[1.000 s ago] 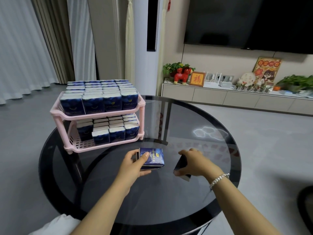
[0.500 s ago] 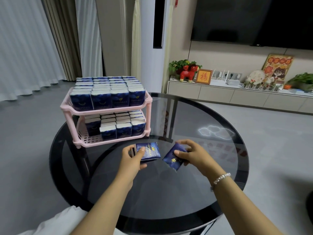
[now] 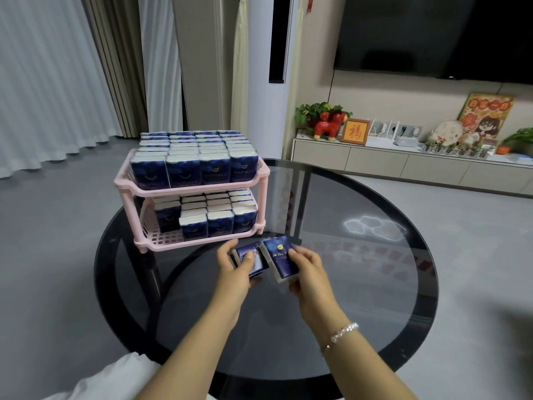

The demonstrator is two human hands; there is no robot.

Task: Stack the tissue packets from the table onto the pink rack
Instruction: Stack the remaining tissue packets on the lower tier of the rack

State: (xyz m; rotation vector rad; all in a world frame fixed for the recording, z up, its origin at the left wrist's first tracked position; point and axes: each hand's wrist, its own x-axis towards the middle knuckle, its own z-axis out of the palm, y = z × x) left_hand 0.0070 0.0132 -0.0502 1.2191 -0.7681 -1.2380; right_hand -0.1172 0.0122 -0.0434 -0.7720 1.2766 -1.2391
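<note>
Near the middle of the frame, both hands meet over the round glass table [image 3: 360, 284]. The left hand [image 3: 233, 267] grips a blue tissue packet [image 3: 250, 259], thumb curled over its top face and fingers wrapped underneath. The right hand [image 3: 308, 269] pinches a second tissue packet [image 3: 279, 256], thumb on the printed face, fingers curled behind it. The two packets touch edge to edge, the right one tilted. Just above them, left of centre, the pink rack [image 3: 190, 192] stands with both shelves holding rows of upright packets.
</note>
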